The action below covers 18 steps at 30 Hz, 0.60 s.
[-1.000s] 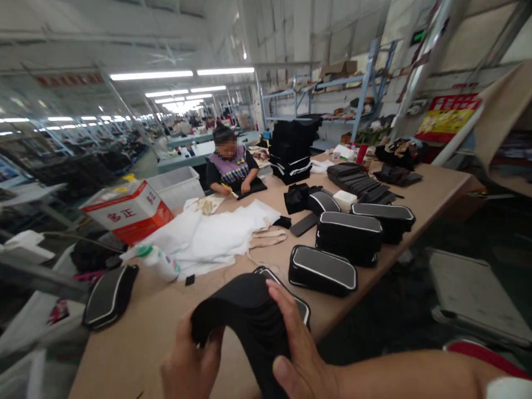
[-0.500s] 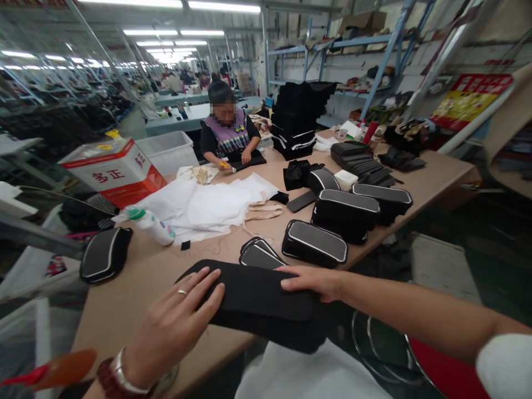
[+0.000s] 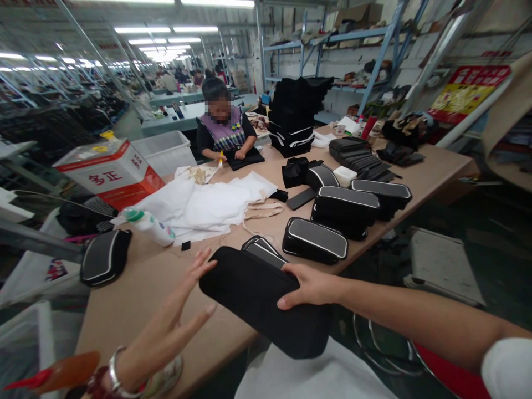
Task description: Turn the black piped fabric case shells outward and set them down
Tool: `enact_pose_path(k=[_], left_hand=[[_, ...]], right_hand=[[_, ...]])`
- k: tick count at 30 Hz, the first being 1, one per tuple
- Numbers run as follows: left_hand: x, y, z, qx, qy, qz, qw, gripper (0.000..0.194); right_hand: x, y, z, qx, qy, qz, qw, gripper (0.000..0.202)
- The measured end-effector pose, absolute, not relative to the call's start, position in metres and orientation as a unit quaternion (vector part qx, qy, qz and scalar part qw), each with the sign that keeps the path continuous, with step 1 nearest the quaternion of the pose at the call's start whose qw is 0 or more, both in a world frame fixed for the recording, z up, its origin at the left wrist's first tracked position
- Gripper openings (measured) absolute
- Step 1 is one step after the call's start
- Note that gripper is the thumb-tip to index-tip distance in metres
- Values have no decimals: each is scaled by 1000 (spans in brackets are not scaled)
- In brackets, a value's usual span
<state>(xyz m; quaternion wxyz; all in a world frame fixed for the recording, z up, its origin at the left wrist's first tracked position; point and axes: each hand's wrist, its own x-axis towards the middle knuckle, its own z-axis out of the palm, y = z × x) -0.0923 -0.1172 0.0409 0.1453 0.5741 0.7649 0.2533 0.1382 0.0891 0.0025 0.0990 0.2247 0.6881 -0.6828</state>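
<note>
Seeing right hand (image 3: 310, 285) laid on top of the black pouch (image 3: 266, 299), fingers curled over its upper edge, thumb along the near side, so it's gripping the pouch. Pouch sits tilted at the near edge of the counter (image 3: 137, 299), its lower end overhanging the edge above white cloth (image 3: 316, 377) in my lap area.

Left hand (image 3: 177, 321) is spread wide, fingers splayed, holding nothing; fingertips just beside the pouch's left end. I can't tell if they touch it. Bracelet on that wrist.

Relative to the pouch:
- just behind it, touching or nearly so: flat grey-panelled piece (image 3: 264, 249)
- behind and right: grey-topped case (image 3: 315, 240), then more stacked cases (image 3: 347, 206)
- behind and left: white fabric pile (image 3: 208, 208) with a lotion bottle (image 3: 149, 226) at its left edge
- far left on the counter: another dark case (image 3: 103, 257)
- further back left: red-and-white box (image 3: 110, 174)
- far side of the counter: a seated co-worker (image 3: 224, 130), both hands on a dark piece, tall stack of black goods (image 3: 295, 116) to the right of that person.
</note>
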Motion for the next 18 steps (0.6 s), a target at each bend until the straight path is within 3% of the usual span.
enact_pose_path(k=[3, 7, 13, 18], left_hand=[[-90, -101, 34, 375, 823, 387, 179, 57], [-82, -94, 30, 285, 802, 418, 319, 58], [-62, -108, 19, 147, 636, 586, 480, 44], [-51, -101, 5, 85, 587, 624, 509, 38]], right_hand=[[144, 86, 16, 171, 815, -547, 93, 64], [160, 67, 37, 117, 896, -425, 62, 60], [178, 41, 26, 29, 917, -396, -39, 70], [172, 37, 4, 52, 915, -396, -66, 75]])
